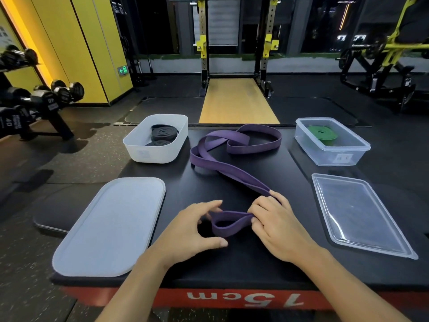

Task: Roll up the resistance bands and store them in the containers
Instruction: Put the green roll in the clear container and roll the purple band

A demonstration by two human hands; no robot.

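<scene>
**Purple band [234,173], black mat [232,263]**

Beyond the left hand [197,231], black bands [162,133] in a frosted white container [148,154]; beyond the right hand [276,226], a green band [322,133] in a clear container [334,156]. The mat's near edge is red.

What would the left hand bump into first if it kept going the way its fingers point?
Probably the band, looped just ahead of the left hand; then the right hand pinching it.
</scene>
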